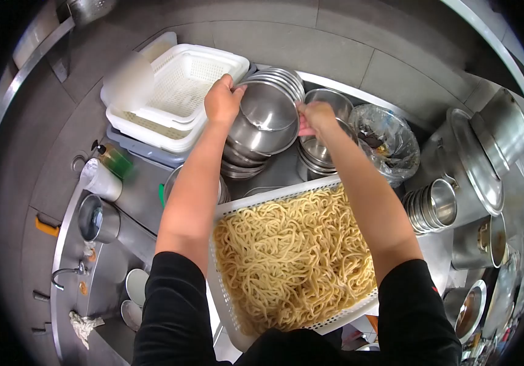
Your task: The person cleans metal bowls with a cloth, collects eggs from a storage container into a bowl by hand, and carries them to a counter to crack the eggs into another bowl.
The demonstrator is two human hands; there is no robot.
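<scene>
The steel bowl [268, 119] sits at twelve o'clock, tilted, against nested bowls [281, 76]. The left hand's [223, 102] fingers grip its rim at ten o'clock; the right hand's [318, 118] seem to pinch it near three. The smooth rim could slip from so thin a hold, or nested bowls — if they cling — could topple against the pots [328, 100] at one o'clock. Anything falling toward six o'clock could land in the noodles [292, 256]. No brand or writing is readable — the pump bottle [114, 160] at nine shows no legible label.
</scene>
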